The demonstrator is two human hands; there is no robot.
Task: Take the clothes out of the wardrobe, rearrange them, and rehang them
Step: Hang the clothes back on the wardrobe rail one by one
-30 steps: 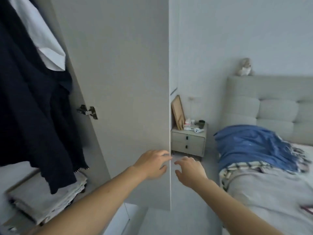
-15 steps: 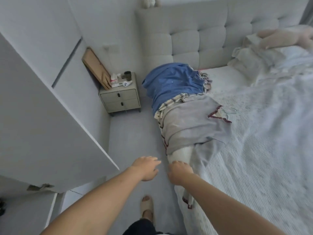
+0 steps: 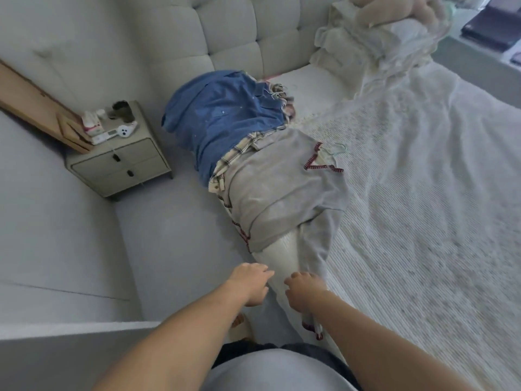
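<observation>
A pile of clothes lies along the left edge of the bed [image 3: 423, 207]. On top near the headboard is a blue denim shirt [image 3: 225, 114], then a plaid shirt [image 3: 236, 153], a grey top with red stitched trim [image 3: 282, 193] and a white garment [image 3: 282, 255] under it. My left hand [image 3: 249, 283] hovers by the near end of the white garment, fingers loosely curled and holding nothing. My right hand [image 3: 303, 292] is over the grey sleeve end with curled fingers; whether it grips the cloth is unclear. The wardrobe's inside is out of view.
A grey nightstand [image 3: 118, 165] with small items and a wooden frame [image 3: 33, 108] stands left of the bed. The padded headboard [image 3: 225, 32] and ruffled pillows [image 3: 366, 38] are at the far end. The white wardrobe door edge [image 3: 70, 328] runs near my left arm.
My view swung from the wardrobe and its door to the bed. Both hands left the door edge and now reach over the near end of the clothes pile.
</observation>
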